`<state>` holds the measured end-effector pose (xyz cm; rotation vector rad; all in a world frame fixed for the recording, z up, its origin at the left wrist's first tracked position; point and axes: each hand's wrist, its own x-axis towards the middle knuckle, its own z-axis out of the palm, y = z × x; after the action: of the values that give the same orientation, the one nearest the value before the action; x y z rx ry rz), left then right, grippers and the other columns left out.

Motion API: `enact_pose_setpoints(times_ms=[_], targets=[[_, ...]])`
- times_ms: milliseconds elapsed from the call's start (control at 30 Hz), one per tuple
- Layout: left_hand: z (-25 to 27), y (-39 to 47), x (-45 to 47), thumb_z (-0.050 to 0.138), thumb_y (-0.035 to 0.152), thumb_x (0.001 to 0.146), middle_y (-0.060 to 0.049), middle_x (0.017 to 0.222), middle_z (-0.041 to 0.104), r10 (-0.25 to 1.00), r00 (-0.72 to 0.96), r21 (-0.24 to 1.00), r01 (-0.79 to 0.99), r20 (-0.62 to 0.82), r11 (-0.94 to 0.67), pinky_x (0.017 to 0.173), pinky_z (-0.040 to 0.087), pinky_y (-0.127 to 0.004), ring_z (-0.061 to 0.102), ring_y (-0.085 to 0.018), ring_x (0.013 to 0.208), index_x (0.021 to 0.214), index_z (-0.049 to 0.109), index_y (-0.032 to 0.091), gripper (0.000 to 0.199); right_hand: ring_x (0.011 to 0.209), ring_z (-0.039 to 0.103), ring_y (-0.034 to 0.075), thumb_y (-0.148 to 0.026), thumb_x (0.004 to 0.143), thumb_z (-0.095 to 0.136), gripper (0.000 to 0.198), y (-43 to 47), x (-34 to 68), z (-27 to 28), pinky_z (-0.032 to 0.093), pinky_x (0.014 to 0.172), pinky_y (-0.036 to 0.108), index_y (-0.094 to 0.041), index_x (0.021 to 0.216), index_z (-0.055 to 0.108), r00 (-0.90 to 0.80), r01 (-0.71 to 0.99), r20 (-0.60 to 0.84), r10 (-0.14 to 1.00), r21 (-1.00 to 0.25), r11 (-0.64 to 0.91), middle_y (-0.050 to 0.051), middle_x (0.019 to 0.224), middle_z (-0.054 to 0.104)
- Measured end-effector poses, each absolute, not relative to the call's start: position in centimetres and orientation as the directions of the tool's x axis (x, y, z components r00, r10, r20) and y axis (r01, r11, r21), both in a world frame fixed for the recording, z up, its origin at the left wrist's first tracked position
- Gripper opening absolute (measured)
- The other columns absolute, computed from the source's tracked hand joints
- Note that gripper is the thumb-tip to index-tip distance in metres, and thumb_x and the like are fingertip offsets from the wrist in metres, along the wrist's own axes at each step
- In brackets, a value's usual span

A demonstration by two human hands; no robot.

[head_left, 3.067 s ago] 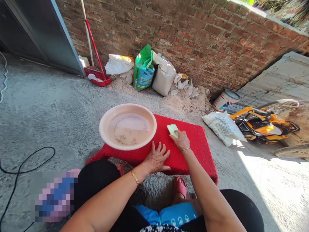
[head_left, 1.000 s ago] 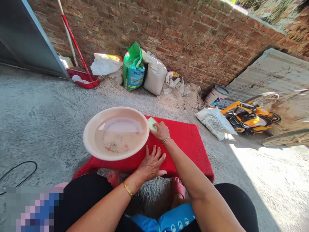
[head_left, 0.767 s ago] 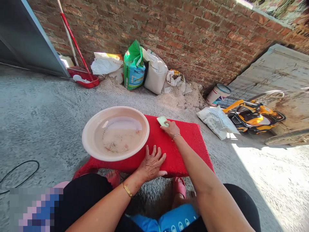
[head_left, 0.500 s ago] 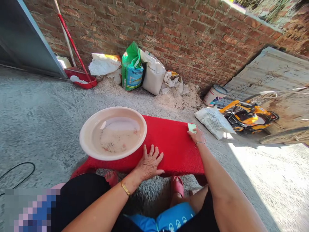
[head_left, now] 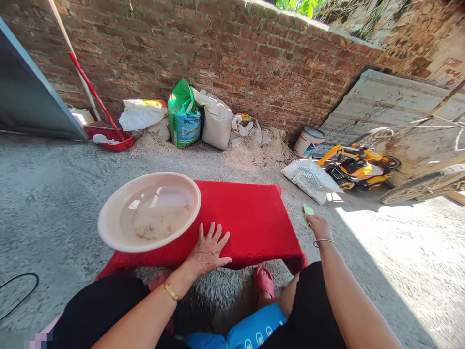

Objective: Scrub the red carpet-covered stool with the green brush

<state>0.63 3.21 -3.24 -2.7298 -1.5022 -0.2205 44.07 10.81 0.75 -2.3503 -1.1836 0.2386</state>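
My left hand [head_left: 210, 249] lies flat with its fingers spread on the front edge of a red cloth-covered low table [head_left: 240, 213]. Off the table's right side, my right hand [head_left: 318, 227] grips a small, flat, pale green object [head_left: 308, 209] and holds it tilted in the air. Its exact kind is not clear, as my fingers cover part of it. A wide pale pink basin [head_left: 105, 228] rests on the left end of the table, close to my left fingers. Cloudy water and dark specks of debris are in it.
By the brick wall [head_left: 247, 63] stand a green bag [head_left: 184, 118], a white sack [head_left: 218, 123] and a bucket [head_left: 308, 141]. A red dustpan [head_left: 118, 143] is at the left. A white bag [head_left: 310, 179] and a yellow ride-on toy [head_left: 359, 167] lie to the right.
My right hand has moved right with the pale green object, from the table's far right corner to beyond its edge. My left hand stays spread on the cloth. The view has shifted.
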Motion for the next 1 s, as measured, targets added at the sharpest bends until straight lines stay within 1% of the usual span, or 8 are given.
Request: enact_pose_setpoints(times_ms=[100,167,267,367,600,767,867,1000], targets=[[-3.4,3.3,0.6,0.041,0.078,0.077,-0.017,0.144,0.045,0.846,0.518,0.030,0.850,0.127,-0.525,0.107,0.011,-0.070,0.031,-0.042,0.136,0.139,0.047,0.027,0.080,0.085,0.062,0.024,-0.059,0.072,0.060,0.046,12.0,40.6,0.4,0.046,0.069,0.031,-0.023,0.097,0.071,0.546,0.726,0.058,0.836,-0.531,-0.438,0.008,0.093,0.067],[-3.5,3.3,0.7,0.042,0.079,0.076,-0.016,0.144,0.045,0.851,0.512,0.014,0.856,0.120,-0.517,0.107,0.010,-0.070,0.032,-0.042,0.136,0.138,0.048,0.028,0.081,0.091,0.060,0.023,-0.057,0.075,0.061,0.045,12.3,37.5,0.0,0.046,0.074,0.031,-0.024,0.104,0.069,0.404,0.798,0.093,0.910,-0.523,-0.301,0.008,0.100,0.064],[-3.4,3.2,0.7,0.042,0.079,0.075,-0.015,0.145,0.045,0.856,0.505,-0.012,0.862,0.113,-0.507,0.108,0.010,-0.068,0.032,-0.041,0.136,0.137,0.049,0.030,0.079,0.092,0.058,0.022,-0.049,0.081,0.061,0.040,11.9,32.8,-0.1,0.045,0.078,0.031,-0.024,0.112,0.066,0.108,0.903,0.154,0.982,-0.428,-0.032,0.008,0.104,0.059],[-3.0,3.1,0.7,0.044,0.077,0.076,-0.015,0.144,0.045,0.857,0.503,-0.037,0.864,0.114,-0.502,0.109,0.009,-0.067,0.032,-0.040,0.137,0.137,0.049,0.029,0.078,0.092,0.057,0.021,-0.045,0.083,0.062,0.038,11.5,30.6,0.2,0.045,0.078,0.030,-0.026,0.117,0.064,-0.016,0.942,0.137,0.990,-0.329,0.061,0.008,0.105,0.056],[-2.6,3.1,0.9,0.049,0.072,0.078,-0.017,0.143,0.047,0.841,0.531,-0.064,0.848,0.103,-0.527,0.108,0.014,-0.068,0.034,-0.042,0.135,0.137,0.050,0.028,0.074,0.092,0.059,0.025,-0.054,0.083,0.058,0.046,11.1,36.5,1.4,0.045,0.077,0.034,-0.028,0.120,0.062,0.292,0.908,-0.046,0.955,-0.300,-0.292,0.009,0.109,0.054],[-2.6,2.9,1.0,0.050,0.072,0.077,-0.017,0.143,0.046,0.850,0.518,-0.040,0.855,0.092,-0.517,0.108,0.014,-0.069,0.035,-0.043,0.135,0.137,0.050,0.027,0.075,0.095,0.058,0.028,-0.058,0.080,0.058,0.050,10.5,40.2,2.4,0.045,0.079,0.038,-0.027,0.119,0.063,0.505,0.830,-0.018,0.863,-0.262,-0.492,0.011,0.109,0.054],[-2.4,2.7,1.3,0.049,0.072,0.078,-0.016,0.145,0.044,0.858,0.500,-0.011,0.864,0.115,-0.503,0.110,0.012,-0.067,0.032,-0.041,0.137,0.138,0.048,0.028,0.075,0.094,0.057,0.027,-0.059,0.079,0.058,0.049,10.4,39.0,2.7,0.045,0.078,0.037,-0.026,0.114,0.065,0.450,0.843,0.058,0.891,-0.357,-0.402,0.010,0.105,0.056],[-2.5,2.4,1.8,0.044,0.071,0.082,-0.012,0.152,0.035,0.779,0.612,0.023,0.784,0.137,-0.620,0.112,0.011,-0.064,0.026,-0.033,0.141,0.145,0.034,0.034,0.073,0.092,0.057,0.023,-0.056,0.082,0.056,0.044,9.2,33.4,2.5,0.046,0.076,0.032,-0.025,0.112,0.064,0.124,0.886,0.157,0.980,-0.462,-0.038,0.008,0.103,0.056]])
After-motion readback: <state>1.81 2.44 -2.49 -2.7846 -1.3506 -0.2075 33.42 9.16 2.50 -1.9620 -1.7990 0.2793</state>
